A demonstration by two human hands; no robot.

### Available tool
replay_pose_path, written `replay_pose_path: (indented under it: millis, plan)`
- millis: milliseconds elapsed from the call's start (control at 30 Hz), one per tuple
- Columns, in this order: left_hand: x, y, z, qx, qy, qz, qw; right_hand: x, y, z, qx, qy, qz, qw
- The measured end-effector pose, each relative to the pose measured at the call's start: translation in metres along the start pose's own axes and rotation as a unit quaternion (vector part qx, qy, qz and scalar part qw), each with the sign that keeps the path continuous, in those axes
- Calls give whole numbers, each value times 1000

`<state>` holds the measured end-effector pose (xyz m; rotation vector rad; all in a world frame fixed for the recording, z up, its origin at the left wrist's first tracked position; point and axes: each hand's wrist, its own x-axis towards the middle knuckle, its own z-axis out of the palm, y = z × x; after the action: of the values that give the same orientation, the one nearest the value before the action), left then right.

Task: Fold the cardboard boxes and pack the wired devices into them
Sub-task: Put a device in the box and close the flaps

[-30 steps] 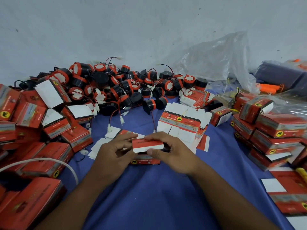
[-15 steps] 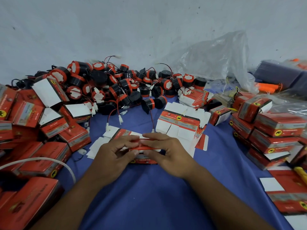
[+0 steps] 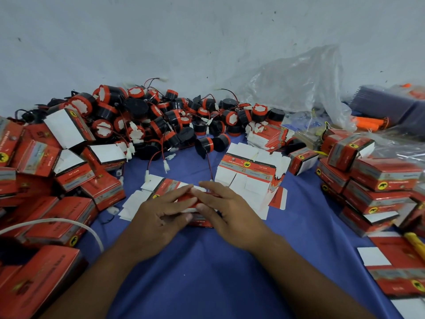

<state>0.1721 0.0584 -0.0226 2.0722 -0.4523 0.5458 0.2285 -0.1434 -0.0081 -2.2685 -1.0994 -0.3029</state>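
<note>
Pressure risk: left hand (image 3: 161,212), right hand (image 3: 227,210), fingers flat, gripping nothing, press red box (image 3: 200,223); uneven push could crumple flap.

Head view, forward-down, close above hands (image 3: 195,212)

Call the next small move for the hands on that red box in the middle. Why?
Probably press the top flap fully home. The left hand and right hand both lay straight fingers across the top of the small red box on the blue cloth, and a white strip shows at its front edge, so it looks not quite tucked.
</note>
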Motion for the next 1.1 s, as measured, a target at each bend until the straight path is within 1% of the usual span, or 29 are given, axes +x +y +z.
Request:
replay_pose_path:
  millis: [67,133,233,300,333,400,467,533,633,767,867,933,1033,1100]
  plan:
    - [1,2,2,16,-23,39,999,0,-3,2,-16,14,5,1000]
    - [2,2,2,15,-8,23,1000,2,-5,2,-34,4,-5,999]
    - [3,0,2,17,18,-8,1000,1,-4,4,-35,-62,-11,997]
    - [3,0,3,39,16,-5,999,-2,-2,6,17,-72,-7,997]
    - [3,0,3,48,18,-5,999,-3,-1,7,61,-49,-2,997]
    - [3,1,2,51,28,-7,998,-3,3,7,132,29,14,991]
    - [3,2,1,52,34,-2,998,-2,6,7,151,73,27,985]
    - [3,-1,2,66,36,0,997,-2,7,7,129,73,17,989]
    - [1,-6,0,98,21,-20,995,-2,8,5,72,29,-17,997]
    - [1,-7,-3,122,10,13,992,-3,9,0,22,-6,-21,1000]
    - [2,-7,-4,127,6,18,992,-4,6,-2,-36,-22,-34,999]
    - [2,-5,-5,152,4,26,988,-4,3,-3,-69,-26,-39,997]
    - [4,-3,-8,188,-8,35,981,-5,-4,-1,-88,-16,-40,995]
    - [2,-2,-12,157,-16,11,987,-4,-6,0,-93,-6,-35,995]
